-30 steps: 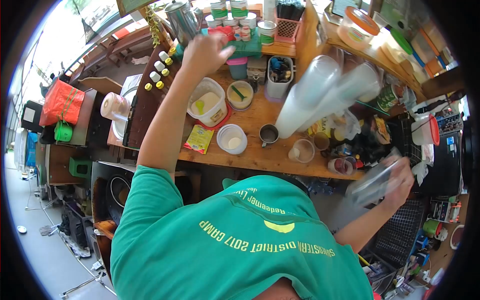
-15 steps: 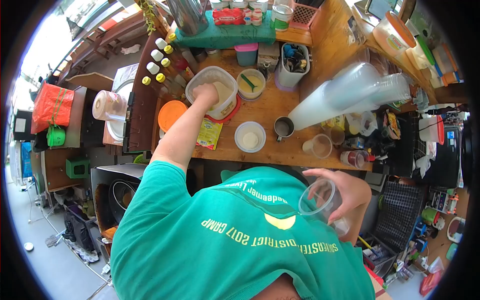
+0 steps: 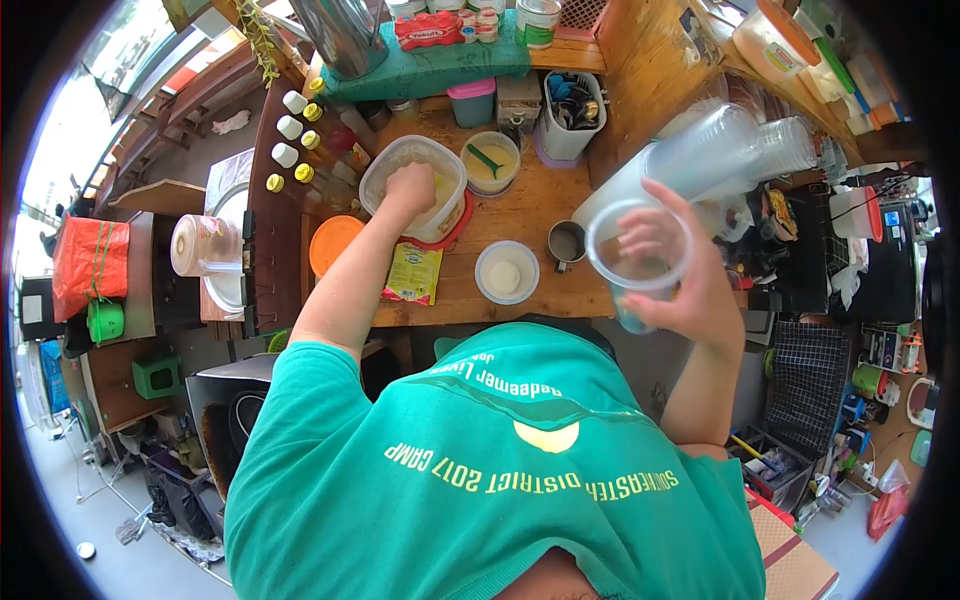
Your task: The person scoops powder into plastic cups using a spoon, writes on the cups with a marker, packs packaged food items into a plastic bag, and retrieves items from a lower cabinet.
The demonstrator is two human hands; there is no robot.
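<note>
My left hand (image 3: 410, 192) reaches down into a clear square plastic tub (image 3: 376, 186) with pale contents. Its fingers are curled, and whatever they grip is hidden. My right hand (image 3: 695, 295) is wrapped round a clear plastic cup (image 3: 638, 272), held tilted above the table's front edge with its mouth towards me. Beside the tub is a round container (image 3: 490, 180) of cream-coloured contents with a green scoop (image 3: 484, 156) in it. A white bowl (image 3: 507, 272) with pale contents and a metal mug (image 3: 566, 243) stand between my hands.
An orange lid (image 3: 336, 247) and a yellow packet (image 3: 413, 273) lie near my left forearm. Several capped bottles (image 3: 300, 150) line the left side. Long stacks of plastic cups (image 3: 700, 155) lean at the right. A utensil bin (image 3: 572, 130) stands at the back.
My right hand has lifted the plastic cup up and forward, from beside my shirt to above the table's front edge. My left hand stays in the tub. The view has shifted slightly.
</note>
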